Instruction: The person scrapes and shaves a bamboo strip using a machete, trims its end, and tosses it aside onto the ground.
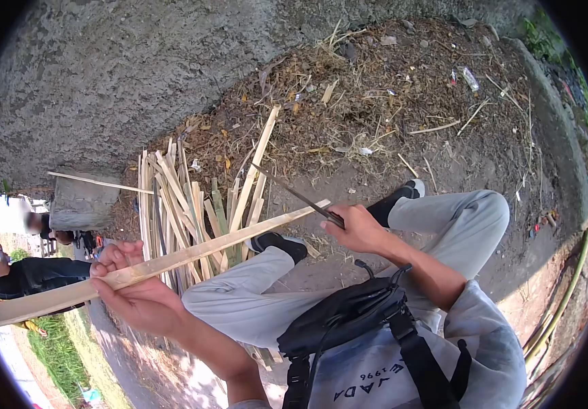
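Note:
A long, pale bamboo strip (198, 251) runs across the view, wider at its lower left end. My left hand (147, 307) is closed on it near that end, thumb on one side and fingers curled at the other. In my right hand (360, 230) is a knife (290, 189) with a long, dark, narrow blade, its tip pointing up and left. Close to my right fist, the blade crosses the strip's far end; whether the two touch, I cannot tell. Beyond the strip lies a pile of split bamboo strips (178, 198) on the ground.
A rough concrete wall (137, 82) rises behind the pile, beside a concrete block (84, 199). Dry leaves and litter (375, 102) cover the ground. My bent legs (457, 221) and a black bag (348, 310) are close below. Another person (28, 276) is at far left.

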A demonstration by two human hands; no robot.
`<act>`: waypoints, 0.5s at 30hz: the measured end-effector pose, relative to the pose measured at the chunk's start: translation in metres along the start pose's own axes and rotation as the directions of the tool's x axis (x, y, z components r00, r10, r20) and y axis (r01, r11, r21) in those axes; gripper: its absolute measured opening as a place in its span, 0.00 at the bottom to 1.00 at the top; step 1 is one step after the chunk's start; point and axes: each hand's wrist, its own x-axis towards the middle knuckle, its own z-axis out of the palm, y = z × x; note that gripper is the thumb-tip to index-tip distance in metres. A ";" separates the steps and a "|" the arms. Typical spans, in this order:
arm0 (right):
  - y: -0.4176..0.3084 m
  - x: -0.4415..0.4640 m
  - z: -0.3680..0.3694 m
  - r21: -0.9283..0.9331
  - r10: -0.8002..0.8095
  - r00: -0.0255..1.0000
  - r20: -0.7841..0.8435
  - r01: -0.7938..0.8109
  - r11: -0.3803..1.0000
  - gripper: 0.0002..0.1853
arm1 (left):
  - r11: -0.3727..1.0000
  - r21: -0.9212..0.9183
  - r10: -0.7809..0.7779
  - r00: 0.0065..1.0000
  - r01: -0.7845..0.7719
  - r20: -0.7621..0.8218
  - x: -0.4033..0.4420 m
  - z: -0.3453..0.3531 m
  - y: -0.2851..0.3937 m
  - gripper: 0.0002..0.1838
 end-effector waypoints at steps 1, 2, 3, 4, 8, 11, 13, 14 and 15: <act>-0.005 -0.003 0.003 0.023 -0.040 0.999 -0.011 0.041 0.999 0.16 | 0.997 0.074 0.024 0.999 -0.021 -0.038 0.003 0.004 0.001 0.14; -0.011 -0.005 0.006 0.045 -0.081 0.996 -0.022 0.082 0.996 0.16 | 0.988 0.149 0.052 0.996 -0.040 -0.074 0.006 0.007 0.001 0.15; -0.023 -0.008 0.004 0.061 -0.057 0.998 -0.010 0.057 0.996 0.16 | 0.991 0.119 0.071 0.994 -0.062 -0.077 0.009 0.008 -0.001 0.15; -0.022 -0.008 0.009 0.068 -0.056 0.998 0.016 0.055 0.996 0.17 | 0.992 0.089 0.092 0.993 -0.085 -0.081 0.013 0.009 -0.003 0.16; -0.003 -0.013 0.042 0.061 -0.060 0.995 0.085 0.054 0.997 0.18 | 0.985 -0.122 -0.108 0.987 0.122 0.116 0.024 -0.015 -0.004 0.22; 0.002 -0.016 0.059 0.046 -0.023 0.995 0.097 0.019 0.999 0.17 | 0.999 0.029 0.030 0.976 -0.024 -0.214 0.021 -0.002 -0.012 0.26; 0.000 -0.014 0.059 0.051 0.002 0.991 0.134 -0.008 0.999 0.17 | 0.997 0.059 0.070 0.949 -0.055 -0.306 0.018 0.009 -0.013 0.27; 0.005 -0.011 0.063 0.004 0.032 0.990 0.138 -0.033 0.999 0.18 | 0.995 0.074 0.091 0.931 -0.069 -0.352 0.016 0.013 -0.013 0.28; 0.012 -0.007 0.070 -0.042 0.063 0.988 0.142 -0.058 0.997 0.19 | 0.996 0.061 0.088 0.941 -0.072 -0.327 0.013 0.013 -0.012 0.28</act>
